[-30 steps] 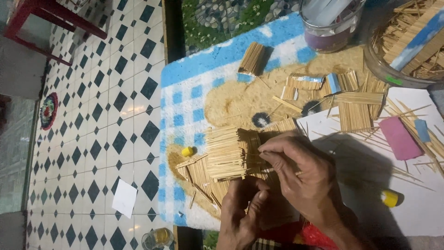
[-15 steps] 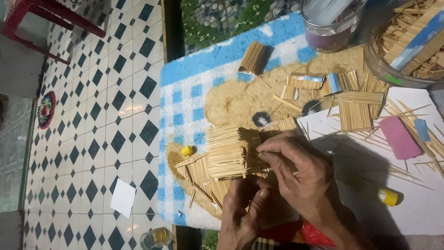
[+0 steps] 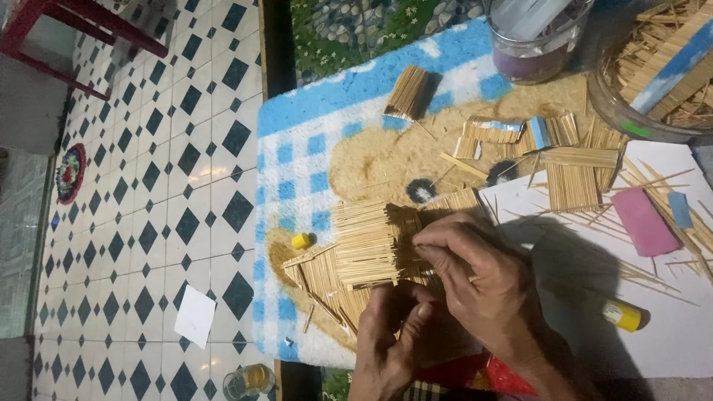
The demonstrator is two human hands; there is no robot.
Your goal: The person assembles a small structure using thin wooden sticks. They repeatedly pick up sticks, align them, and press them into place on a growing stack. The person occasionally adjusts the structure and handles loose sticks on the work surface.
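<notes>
Holding a small stick-built house model (image 3: pixel 368 249), both hands work at its lower right side. Right hand (image 3: pixel 475 275) lies over the model's edge, fingers curled and pinching at the sticks there; it covers part of the structure. Left hand (image 3: pixel 390 341) comes from below, fingers bent against the model's underside, gripping it. Exactly which stick each fingertip pinches is hidden.

Model sits on a blue-and-white checked mat (image 3: pixel 297 163) with a tan animal print, near the mat's lower left part. Its roof panel of packed sticks faces up; loose slanted sticks stick out below left. A small yellow cap (image 3: pixel 300 240) lies just left of the roof.

White paper sheet (image 3: pixel 668 327) lies right of the hands, with a yellow-capped glue stick (image 3: pixel 622 315), a pink eraser-like block (image 3: pixel 643 220) and scattered thin sticks. Flat stick panels (image 3: pixel 572 174) lie above the sheet. A short stick bundle (image 3: pixel 408 91) stands near the mat's top. Clear jar (image 3: pixel 536 37) and a clear bowl of sticks (image 3: pixel 661 67) sit top right.

Tiled floor (image 3: pixel 148 186) on the left carries a white paper scrap (image 3: pixel 194 315) and a small glass (image 3: pixel 247 380).
</notes>
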